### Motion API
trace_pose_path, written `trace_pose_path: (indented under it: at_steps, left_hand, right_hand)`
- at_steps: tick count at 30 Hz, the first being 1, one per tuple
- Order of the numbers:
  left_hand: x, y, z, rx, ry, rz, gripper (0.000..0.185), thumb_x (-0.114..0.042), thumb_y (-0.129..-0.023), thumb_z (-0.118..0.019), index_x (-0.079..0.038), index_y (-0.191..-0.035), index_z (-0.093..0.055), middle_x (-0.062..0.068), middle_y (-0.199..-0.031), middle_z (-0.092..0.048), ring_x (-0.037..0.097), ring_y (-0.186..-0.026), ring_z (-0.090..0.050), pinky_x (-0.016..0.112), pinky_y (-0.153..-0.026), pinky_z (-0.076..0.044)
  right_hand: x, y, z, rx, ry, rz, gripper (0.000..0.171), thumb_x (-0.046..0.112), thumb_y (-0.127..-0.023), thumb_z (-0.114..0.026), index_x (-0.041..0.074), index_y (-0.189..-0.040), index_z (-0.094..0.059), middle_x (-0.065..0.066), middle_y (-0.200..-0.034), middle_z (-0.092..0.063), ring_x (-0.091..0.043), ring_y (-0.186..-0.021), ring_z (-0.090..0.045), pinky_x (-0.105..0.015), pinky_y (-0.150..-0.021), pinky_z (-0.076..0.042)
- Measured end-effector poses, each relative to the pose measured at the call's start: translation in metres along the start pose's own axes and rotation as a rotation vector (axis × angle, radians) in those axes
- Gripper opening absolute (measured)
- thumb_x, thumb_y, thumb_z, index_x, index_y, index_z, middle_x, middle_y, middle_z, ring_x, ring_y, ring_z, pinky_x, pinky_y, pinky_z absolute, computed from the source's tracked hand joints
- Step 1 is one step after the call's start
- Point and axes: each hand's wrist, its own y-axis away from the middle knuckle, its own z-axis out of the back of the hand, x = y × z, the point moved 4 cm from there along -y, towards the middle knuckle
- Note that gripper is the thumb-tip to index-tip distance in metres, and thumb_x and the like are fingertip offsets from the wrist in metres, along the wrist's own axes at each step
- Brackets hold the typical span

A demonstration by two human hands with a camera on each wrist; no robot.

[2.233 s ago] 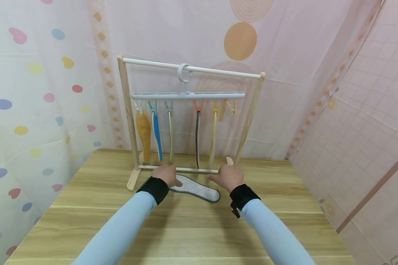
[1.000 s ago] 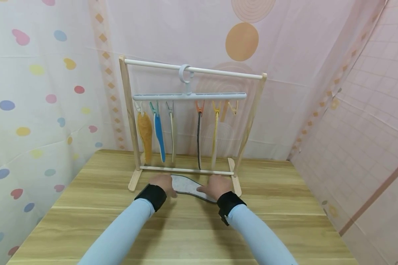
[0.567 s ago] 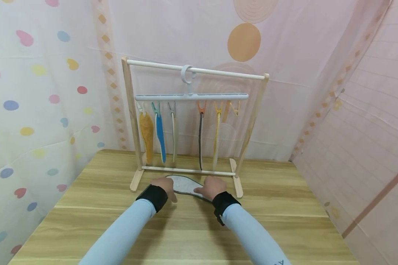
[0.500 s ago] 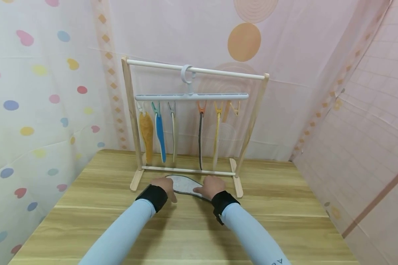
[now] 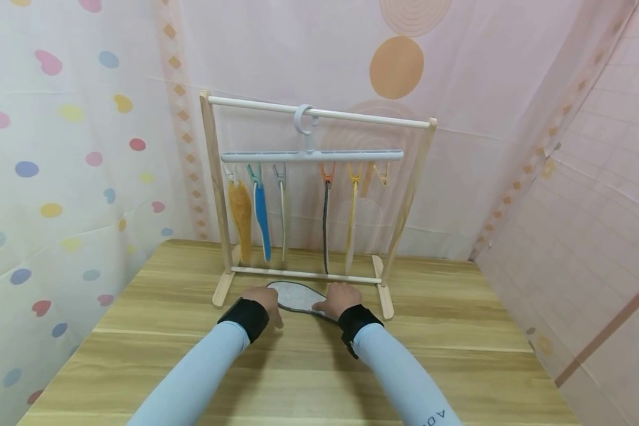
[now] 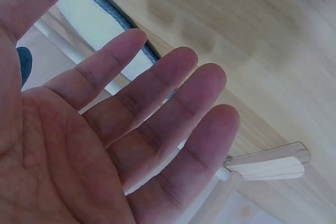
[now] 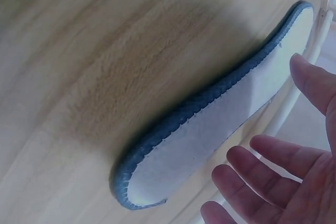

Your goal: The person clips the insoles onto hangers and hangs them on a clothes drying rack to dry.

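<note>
A pale grey insole [image 5: 297,294] with a dark stitched edge lies on the wooden table, slanting from back left to front right. My left hand [image 5: 264,300] is at its left end. In the left wrist view the palm shows with relaxed fingers [image 6: 205,95] spread in front of the insole [image 6: 97,22]. My right hand [image 5: 342,300] covers the insole's right end in the head view. From the right wrist, that hand's loosely bent fingers [image 7: 247,184] are beside the insole [image 7: 194,145], with nothing pinched between them.
Behind the hands stands a wooden rack [image 5: 215,183] with a grey hanger [image 5: 311,156]. Its clips hold an orange insole [image 5: 241,219], a blue insole [image 5: 262,222] and several others seen edge-on. The rightmost cream clip [image 5: 381,175] holds nothing. A patterned curtain [image 5: 511,118] surrounds the table [image 5: 447,343].
My right hand has moved left, from beside the insole to over its right end. The left hand has shifted slightly left, showing more of the left end. The view has shifted a little.
</note>
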Motion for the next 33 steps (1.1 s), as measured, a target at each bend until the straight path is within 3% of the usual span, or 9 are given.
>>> trace_pose_path:
  at_steps: [6, 12, 22, 33]
  left_hand:
    - [-0.003, 0.003, 0.003, -0.001, 0.008, -0.007, 0.045, -0.038, -0.070, -0.087, -0.005, -0.096, -0.070, 0.011, -0.093, -0.069, 0.027, -0.085, -0.065, 0.045, -0.077, -0.054]
    - [-0.005, 0.006, 0.003, 0.017, 0.015, 0.000, 0.043, -0.038, -0.071, -0.087, -0.006, -0.096, -0.070, 0.010, -0.092, -0.069, 0.027, -0.084, -0.064, 0.045, -0.076, -0.054]
    - [-0.008, 0.010, 0.006, 0.022, 0.002, 0.012, 0.043, -0.038, -0.073, -0.086, -0.006, -0.097, -0.070, 0.010, -0.092, -0.068, 0.026, -0.084, -0.064, 0.044, -0.075, -0.054]
    - [-0.004, 0.006, 0.004, 0.008, -0.001, -0.004, 0.042, -0.039, -0.072, -0.086, -0.006, -0.094, -0.070, 0.009, -0.088, -0.067, 0.024, -0.080, -0.063, 0.043, -0.073, -0.054]
  right_hand:
    - [0.002, -0.002, -0.001, -0.001, 0.028, 0.000, 0.049, 0.052, -0.078, -0.078, 0.016, -0.055, -0.053, 0.003, -0.058, -0.052, -0.012, -0.054, -0.048, -0.031, -0.048, -0.038]
    - [0.003, -0.006, -0.008, 0.008, 0.046, -0.018, 0.046, 0.051, -0.079, -0.078, 0.015, -0.059, -0.059, 0.000, -0.066, -0.058, -0.014, -0.060, -0.052, -0.032, -0.052, -0.043]
    - [0.008, -0.006, -0.015, -0.024, 0.105, -0.044, 0.048, 0.052, -0.074, -0.083, 0.007, -0.091, -0.074, -0.009, -0.095, -0.068, -0.022, -0.085, -0.065, -0.041, -0.067, -0.053]
    - [0.014, -0.004, -0.016, -0.025, 0.166, -0.044, 0.048, 0.051, -0.075, -0.083, 0.007, -0.093, -0.075, -0.009, -0.087, -0.064, -0.022, -0.082, -0.062, -0.041, -0.067, -0.052]
